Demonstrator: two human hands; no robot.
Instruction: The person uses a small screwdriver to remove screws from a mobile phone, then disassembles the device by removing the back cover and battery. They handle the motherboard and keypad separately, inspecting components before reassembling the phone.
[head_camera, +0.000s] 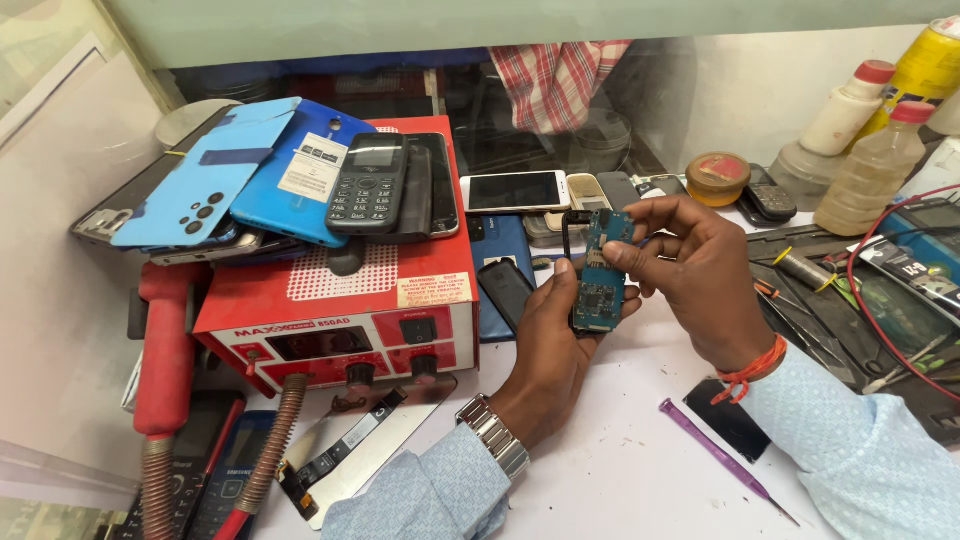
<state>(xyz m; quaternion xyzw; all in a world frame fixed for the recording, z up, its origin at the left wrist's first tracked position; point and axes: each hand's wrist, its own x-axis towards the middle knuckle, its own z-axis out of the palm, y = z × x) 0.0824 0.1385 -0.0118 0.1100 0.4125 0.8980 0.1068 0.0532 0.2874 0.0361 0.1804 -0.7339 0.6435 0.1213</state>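
Observation:
A small blue-green phone circuit board (601, 275) is held upright above the white bench. My left hand (553, 345), with a metal watch on its wrist, grips the board's lower part from behind. My right hand (697, 270), an orange thread around its wrist, pinches the board's top edge with thumb and fingers. A thin black loop of wire or frame (566, 235) sticks out beside the board's top left.
A red hot-air rework station (345, 310) stands at left with several phones and back covers (290, 180) stacked on it. A purple pry tool (722, 458) and a dark screen piece (728, 418) lie at right. Bottles (872, 170), tweezers and a red cable fill the right side.

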